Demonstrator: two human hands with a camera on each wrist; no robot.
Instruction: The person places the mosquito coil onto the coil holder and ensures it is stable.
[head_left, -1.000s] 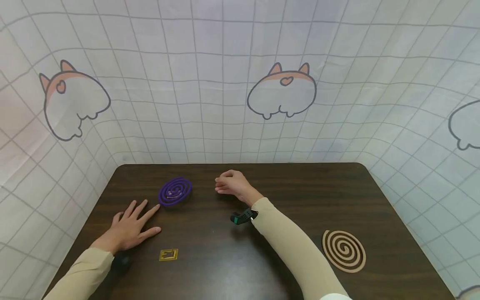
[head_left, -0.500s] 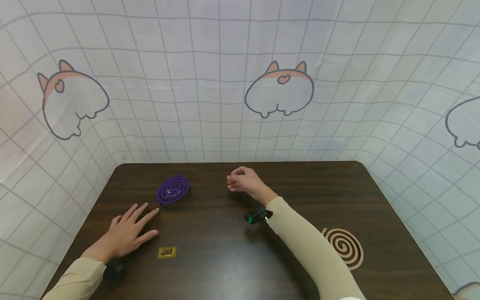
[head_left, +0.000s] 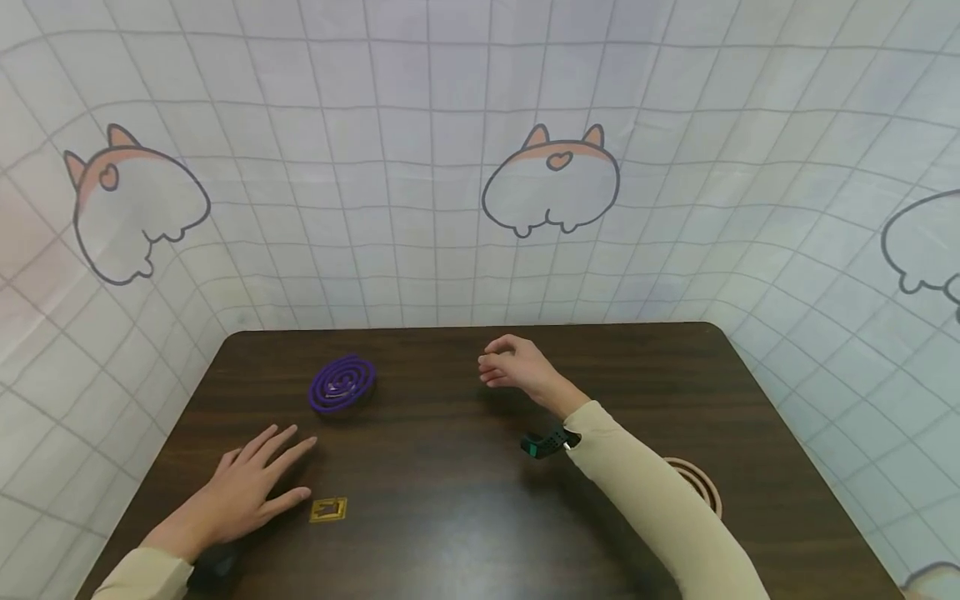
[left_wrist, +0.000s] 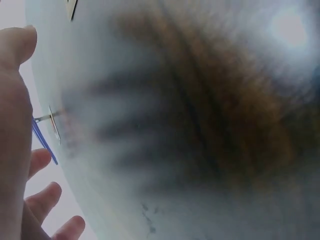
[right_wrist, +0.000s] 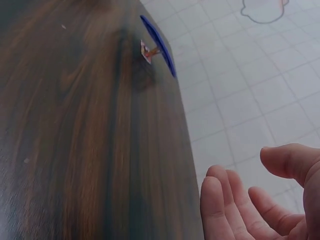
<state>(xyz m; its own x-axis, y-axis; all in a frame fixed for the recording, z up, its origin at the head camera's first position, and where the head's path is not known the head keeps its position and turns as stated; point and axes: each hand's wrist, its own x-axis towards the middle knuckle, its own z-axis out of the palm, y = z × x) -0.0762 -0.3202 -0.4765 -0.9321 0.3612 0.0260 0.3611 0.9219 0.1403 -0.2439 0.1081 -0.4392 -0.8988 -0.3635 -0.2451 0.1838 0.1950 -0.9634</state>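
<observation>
At far left, a purple spiral coil (head_left: 341,384) with open rings, raised by a short post (right_wrist: 154,51) above a small base (right_wrist: 145,51) and tilted over it. At near left, a small gold-coloured rectangular plate (head_left: 328,509), lying flat, its middle too small to make out. At right, a tan coil (head_left: 711,484), largely hidden, only curved outer rings showing.

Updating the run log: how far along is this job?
Looks done: purple coil raised on a small stand.
In hand: nothing; left hand and right hand are both empty.
Probably remaining: mounting the tan coil, which lies apart from the flat gold plate.
</observation>
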